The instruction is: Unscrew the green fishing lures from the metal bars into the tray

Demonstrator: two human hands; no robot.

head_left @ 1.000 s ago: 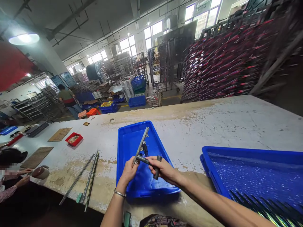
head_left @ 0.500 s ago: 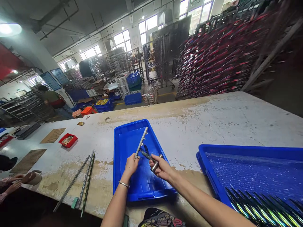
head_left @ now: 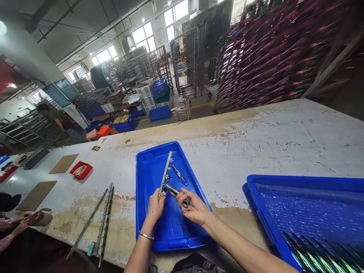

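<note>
My left hand (head_left: pixel 155 208) is closed around the lower end of a narrow metal strip (head_left: pixel 166 172) with small prongs along one side. The strip slants upward over a blue tray (head_left: pixel 143 231). In my right hand (head_left: pixel 193 208) is a metal tool (head_left: pixel 172 189) with a hollow tubular cross handle. Its tip meets the strip near a prong, just above my left fingers. A shiny, slim fishing lure (head_left: pixel 178 173) with a red patch lies in the tray, right of the strip; neither hand touches it.
At right, a second blue tray (head_left: pixel 287 182) holds a row of shiny green lures (head_left: pixel 321 252). Long metal strips (head_left: pixel 104 220) lie left of the middle tray. Beyond them are a red box (head_left: pixel 81 170) and ribbed brown mats (head_left: pixel 36 195). Another person's hands (head_left: pixel 21 223) work at far left.
A lure that was dark and blurred near the tool tip now lies distinct in the tray. The tool has turned so its handle's hollow end faces me, and the strip stands a little steeper.
</note>
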